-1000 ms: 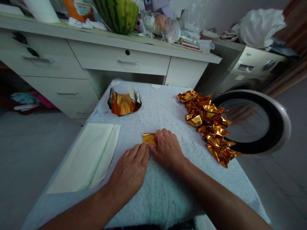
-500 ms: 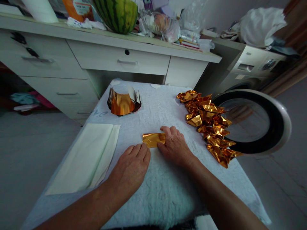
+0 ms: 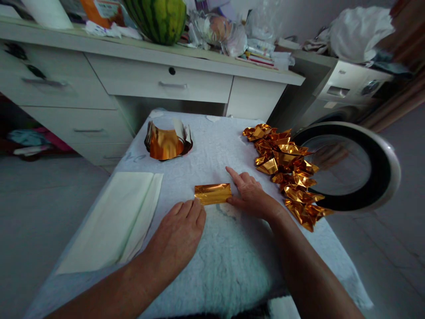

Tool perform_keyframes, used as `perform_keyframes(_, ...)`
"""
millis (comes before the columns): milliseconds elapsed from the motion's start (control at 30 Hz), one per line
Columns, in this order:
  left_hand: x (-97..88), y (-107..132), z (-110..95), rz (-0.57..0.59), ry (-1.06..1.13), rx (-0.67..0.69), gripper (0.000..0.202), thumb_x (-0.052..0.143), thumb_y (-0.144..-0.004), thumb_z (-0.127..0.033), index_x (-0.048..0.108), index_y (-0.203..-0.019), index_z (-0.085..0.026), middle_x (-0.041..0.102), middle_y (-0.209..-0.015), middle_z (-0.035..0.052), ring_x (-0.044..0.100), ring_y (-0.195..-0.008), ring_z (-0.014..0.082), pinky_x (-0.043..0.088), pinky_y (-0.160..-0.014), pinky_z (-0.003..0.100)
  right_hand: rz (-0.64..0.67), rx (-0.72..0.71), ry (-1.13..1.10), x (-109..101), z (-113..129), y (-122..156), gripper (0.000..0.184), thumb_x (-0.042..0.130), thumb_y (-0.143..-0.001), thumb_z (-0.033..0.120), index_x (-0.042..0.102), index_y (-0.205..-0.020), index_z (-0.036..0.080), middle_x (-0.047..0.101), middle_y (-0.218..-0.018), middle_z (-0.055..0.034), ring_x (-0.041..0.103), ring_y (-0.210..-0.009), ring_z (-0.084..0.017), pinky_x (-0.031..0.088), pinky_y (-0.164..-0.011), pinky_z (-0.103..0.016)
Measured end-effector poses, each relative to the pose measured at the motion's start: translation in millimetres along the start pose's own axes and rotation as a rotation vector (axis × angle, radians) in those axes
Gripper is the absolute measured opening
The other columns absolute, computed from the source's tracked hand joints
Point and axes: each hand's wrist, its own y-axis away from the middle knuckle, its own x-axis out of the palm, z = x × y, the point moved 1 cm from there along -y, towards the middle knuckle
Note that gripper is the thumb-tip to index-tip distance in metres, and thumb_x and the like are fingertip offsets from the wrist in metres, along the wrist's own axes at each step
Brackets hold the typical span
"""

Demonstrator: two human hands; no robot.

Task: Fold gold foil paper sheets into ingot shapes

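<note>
A folded strip of gold foil paper (image 3: 213,194) lies flat on the cloth-covered table (image 3: 212,141), its long side running left to right. At its lower left corner, my left hand (image 3: 183,228) has the fingers pressed together over the edge; the thumb is hidden. My right hand (image 3: 250,195) rests at the strip's right end, index finger stretched out and thumb apart, its tip by the lower right corner. Farther off stands a curved stack of gold foil sheets (image 3: 166,144). Folded gold foil pieces (image 3: 285,166) form a long heap on the right.
Folded pale paper sheets (image 3: 109,221) lie along the table's left side. Close to the right edge hangs the open round washing machine door (image 3: 381,173). A white drawer desk (image 3: 166,84) stands behind, with a watermelon (image 3: 159,20) and plastic bags on top.
My right hand has slid right off the foil strip's face, spreading its fingers and uncovering the right end. My left hand stays at the lower left corner. The view has shifted slightly.
</note>
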Motion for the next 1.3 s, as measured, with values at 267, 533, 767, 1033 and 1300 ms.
perform_keyframes(267,-6.3,-8.4,-2.4,0.063,0.019,-0.011,0.032,0.044,-0.083,0.002,0.067,-0.102,-0.01,0.068,-0.091,0.0126,0.064,-0.082,0.0255,0.053,-0.072,0.039,0.027,-0.047,-0.06,-5.0,-4.1,-0.3,0.079,0.061,-0.088,0.03,0.019,-0.156,0.027,0.05,-0.123,-0.0136,0.049,-0.114,-0.027,0.038,-0.099,-0.044)
perform_keyframes(533,-2.2,-10.1,-6.0,0.017,-0.002,-0.016,0.04,0.049,-0.083,0.0,0.065,-0.119,-0.009,0.067,-0.093,0.0138,0.063,-0.082,0.0271,0.053,-0.072,0.041,-0.155,-0.194,-0.282,1.4,-11.9,-4.6,0.077,0.06,-0.08,0.022,0.028,-0.149,0.01,0.055,-0.114,-0.0115,0.052,-0.103,-0.023,0.04,-0.096,-0.038)
perform_keyframes(767,-6.2,-10.3,-9.0,0.039,-0.016,-0.035,0.044,0.047,-0.082,0.0,0.065,-0.122,-0.008,0.068,-0.094,0.014,0.064,-0.082,0.0268,0.054,-0.072,0.04,-0.381,-0.259,-0.158,9.1,30.9,-1.0,0.03,0.052,-0.08,0.015,0.063,-0.108,0.019,0.057,-0.102,-0.0072,0.048,-0.098,-0.023,0.035,-0.087,-0.037)
perform_keyframes(1033,-0.8,-6.8,-13.8,0.025,-0.037,-0.045,0.044,0.045,-0.08,0.002,0.067,-0.117,-0.003,0.07,-0.105,0.0217,0.068,-0.093,0.031,0.057,-0.078,0.042,-0.173,-0.177,-0.088,26.6,39.7,-6.6,0.019,0.056,-0.086,0.024,0.059,-0.103,0.017,0.057,-0.106,-0.0086,0.048,-0.097,-0.024,0.035,-0.085,-0.038)
perform_keyframes(1300,3.8,1.8,-11.2,-0.004,-0.042,-0.049,0.049,0.039,-0.078,0.007,0.068,-0.117,-0.003,0.068,-0.12,0.0222,0.067,-0.107,0.0306,0.059,-0.084,0.04,-0.172,-0.125,-0.053,25.7,40.4,-2.2,0.03,0.053,-0.085,0.02,0.054,-0.115,0.021,0.055,-0.113,-0.0091,0.047,-0.101,-0.026,0.036,-0.089,-0.04)
